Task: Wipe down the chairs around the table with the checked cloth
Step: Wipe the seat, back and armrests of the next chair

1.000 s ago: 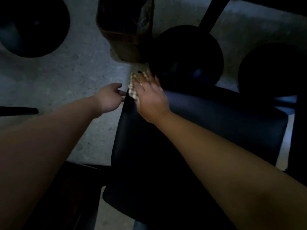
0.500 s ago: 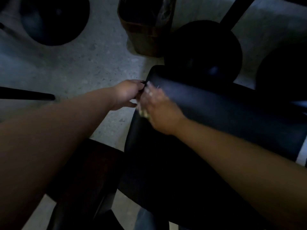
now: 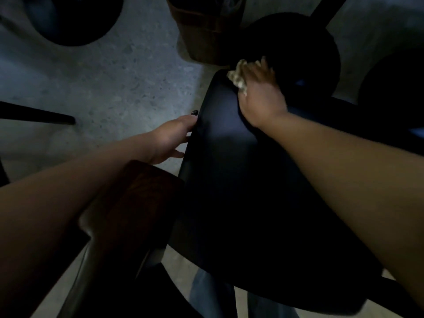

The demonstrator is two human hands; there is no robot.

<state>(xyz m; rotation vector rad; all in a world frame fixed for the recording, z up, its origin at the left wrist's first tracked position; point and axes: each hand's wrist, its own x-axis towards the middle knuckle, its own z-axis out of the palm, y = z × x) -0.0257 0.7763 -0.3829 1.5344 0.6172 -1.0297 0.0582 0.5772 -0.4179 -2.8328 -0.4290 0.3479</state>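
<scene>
Right hand [image 3: 260, 95] presses the crumpled beige checked cloth [image 3: 237, 75] onto the far left corner of the black padded chair seat [image 3: 229, 180], fingers spread flat over the cloth. The seat's long axis runs from this corner back toward the person, so the unwiped surface lies below the hand and to its right; I judge the next stroke must pull that way. Left hand [image 3: 169, 140] is nearer to the body and holds the seat's left edge, fingers curled loosely on it. Compared with half a second ago, the right hand has moved further away to the corner, and the left hand has slid down the edge, apart from the right.
</scene>
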